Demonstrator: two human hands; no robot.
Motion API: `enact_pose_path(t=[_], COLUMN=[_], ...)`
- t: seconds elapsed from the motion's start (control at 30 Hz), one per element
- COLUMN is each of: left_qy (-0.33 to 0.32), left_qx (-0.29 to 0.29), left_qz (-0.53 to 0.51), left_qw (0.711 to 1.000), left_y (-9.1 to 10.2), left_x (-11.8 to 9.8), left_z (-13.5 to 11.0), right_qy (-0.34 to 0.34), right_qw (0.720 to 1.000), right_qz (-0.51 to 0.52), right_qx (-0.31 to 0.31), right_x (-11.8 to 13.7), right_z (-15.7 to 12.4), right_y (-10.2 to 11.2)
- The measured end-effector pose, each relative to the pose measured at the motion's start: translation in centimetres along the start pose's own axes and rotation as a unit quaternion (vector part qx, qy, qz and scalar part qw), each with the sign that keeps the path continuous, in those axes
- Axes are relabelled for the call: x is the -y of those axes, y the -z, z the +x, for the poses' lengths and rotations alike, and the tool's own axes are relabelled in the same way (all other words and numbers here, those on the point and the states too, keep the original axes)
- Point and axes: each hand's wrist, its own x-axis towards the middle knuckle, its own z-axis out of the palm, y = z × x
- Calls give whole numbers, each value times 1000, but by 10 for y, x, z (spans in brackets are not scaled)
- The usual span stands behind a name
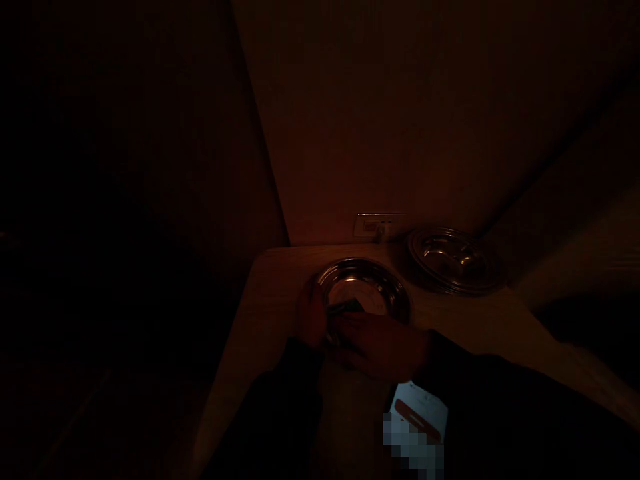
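Observation:
The scene is very dark. A shiny steel plate (373, 283) lies on a pale wooden surface (270, 293) in a corner. My left hand (311, 315) rests on the plate's near left rim. My right hand (383, 343) lies over the plate's near edge, its fingers reaching left toward a small dark thing (345, 307) on the plate. What that thing is and which hand grips it is hidden by the gloom. Both sleeves are dark.
A second steel plate (453, 260) sits behind and to the right, near the wall. A white wall socket (373, 227) is on the wall behind the plates. A white card with a red band (419, 417) lies below my right wrist.

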Motion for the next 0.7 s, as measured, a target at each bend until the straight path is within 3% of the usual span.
enact_pose_path(t=[0.17, 0.37, 0.53, 0.7], left_qy=[2, 10, 6, 34], left_qx=[9, 20, 5, -29], left_qz=[7, -7, -9, -2], left_qw=[1000, 1000, 1000, 999], left_y=[4, 2, -1, -2], left_x=[5, 6, 2, -2], left_z=[5, 3, 1, -1], right_qy=[-17, -49, 18, 70], right_qw=[1000, 995, 994, 997], right_qz=[6, -85, -91, 11], right_qx=[-21, -35, -55, 24], right_x=[-18, -54, -42, -23], right_z=[28, 28, 32, 12], right_y=[1, 0, -7, 6])
